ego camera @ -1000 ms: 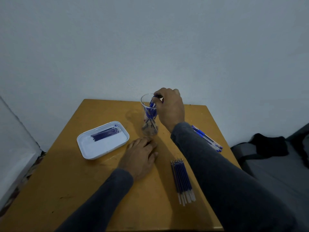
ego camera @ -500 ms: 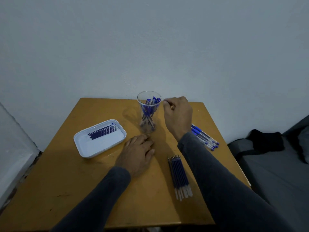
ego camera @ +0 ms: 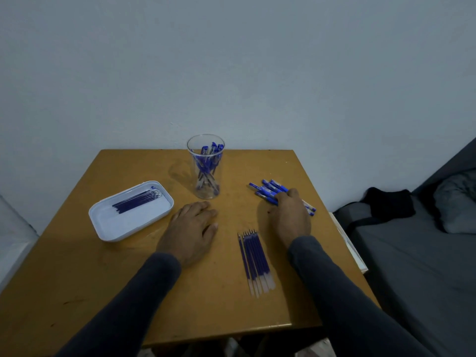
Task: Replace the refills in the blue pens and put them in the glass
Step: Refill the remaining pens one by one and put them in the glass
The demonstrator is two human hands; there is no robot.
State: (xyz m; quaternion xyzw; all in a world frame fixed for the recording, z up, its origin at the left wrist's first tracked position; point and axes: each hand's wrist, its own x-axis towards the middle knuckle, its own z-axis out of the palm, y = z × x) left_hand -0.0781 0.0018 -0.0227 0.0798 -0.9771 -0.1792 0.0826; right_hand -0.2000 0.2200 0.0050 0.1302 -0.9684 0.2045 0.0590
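Observation:
A clear glass with several blue pens in it stands at the back middle of the wooden table. A loose pile of blue pens lies at the right. My right hand lies over that pile, its fingers curled down onto the pens; whether it grips one is hidden. My left hand rests flat on the table in front of the glass. A row of blue refills lies between my forearms. A white tray at the left holds several dark refills.
A pale wall runs right behind the table. A grey mattress with a black cloth lies beyond the table's right edge. A white surface borders the left side.
My right hand left the glass rim and moved right and down onto the pile of pens. The left hand has stayed flat on the table.

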